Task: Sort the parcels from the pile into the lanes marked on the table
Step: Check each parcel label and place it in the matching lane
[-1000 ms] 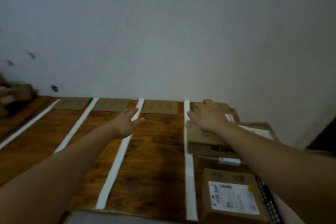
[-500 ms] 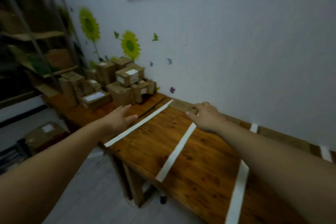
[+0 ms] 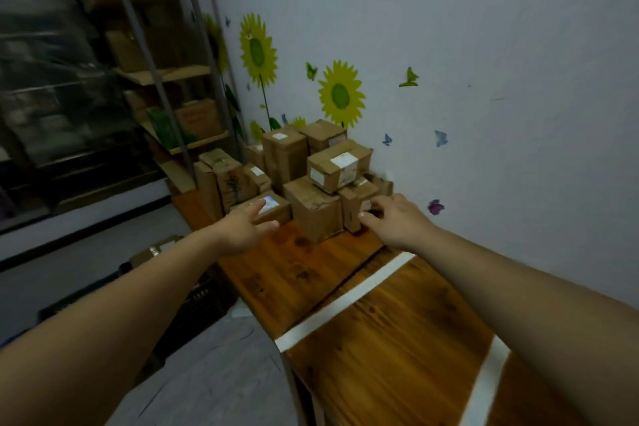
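Note:
A pile of brown cardboard parcels with white labels stands at the far end of the wooden table, against the wall. My left hand is stretched out with fingers spread, just in front of a low flat parcel. My right hand reaches to the right side of the pile, fingers apart, its fingertips at a small upright parcel. Neither hand holds anything. White tape strips mark lanes across the table nearer to me.
Metal shelving with boxes stands at the left, behind the pile. A black crate and a carton sit on the floor beside the table's left edge. Sunflower stickers decorate the wall.
My view has swung left from the filled lane with sorted parcels to the pile. Both hands, empty, have travelled left along the table and now reach the pile.

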Tool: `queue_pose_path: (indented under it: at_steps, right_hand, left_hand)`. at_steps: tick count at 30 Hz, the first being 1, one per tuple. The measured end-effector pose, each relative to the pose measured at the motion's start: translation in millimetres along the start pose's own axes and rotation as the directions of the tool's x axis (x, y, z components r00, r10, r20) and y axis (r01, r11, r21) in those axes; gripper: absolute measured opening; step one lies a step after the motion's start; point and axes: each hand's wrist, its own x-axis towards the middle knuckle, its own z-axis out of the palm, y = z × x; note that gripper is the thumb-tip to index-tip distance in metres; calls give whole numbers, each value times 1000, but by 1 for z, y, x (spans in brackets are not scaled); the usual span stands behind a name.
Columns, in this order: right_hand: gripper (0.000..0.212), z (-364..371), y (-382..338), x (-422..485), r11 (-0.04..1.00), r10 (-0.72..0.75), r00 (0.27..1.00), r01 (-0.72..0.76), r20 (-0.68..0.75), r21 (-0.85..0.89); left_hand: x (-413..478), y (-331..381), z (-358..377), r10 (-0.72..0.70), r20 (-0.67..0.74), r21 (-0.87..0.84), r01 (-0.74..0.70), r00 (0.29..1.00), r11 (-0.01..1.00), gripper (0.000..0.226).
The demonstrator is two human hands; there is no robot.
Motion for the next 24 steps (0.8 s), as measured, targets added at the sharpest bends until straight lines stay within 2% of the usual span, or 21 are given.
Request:
queue_pose_path:
  at_steps: [6,12,17,22,24]
  right_hand:
    - [64,20,-41,109,1000,-23,1000,23,12,-11]
    - [65,58,-66,202,995,89,995,-87,-34,46]
    - [66,82,-81,253,936,320,944,-303,-74,180]
    - [80,89,-74,287,872,438,888,-381,-142,307]
    - [69,86,-71,294,848,483,863,-419,-149,326]
  left_hand:
    - [95,-28,-45,24,8,-3,-24,1000,1000,69]
    - [212,-55,-76,119,68,-57,-115,991,992,70]
    - [297,-60,-86,222,185,-129,-200,957,971,68]
    - [363,-27,-80,328,291,-136,-300,899,944,66]
    - [383,-11,-66,348,324,-184,-303,880,935,67]
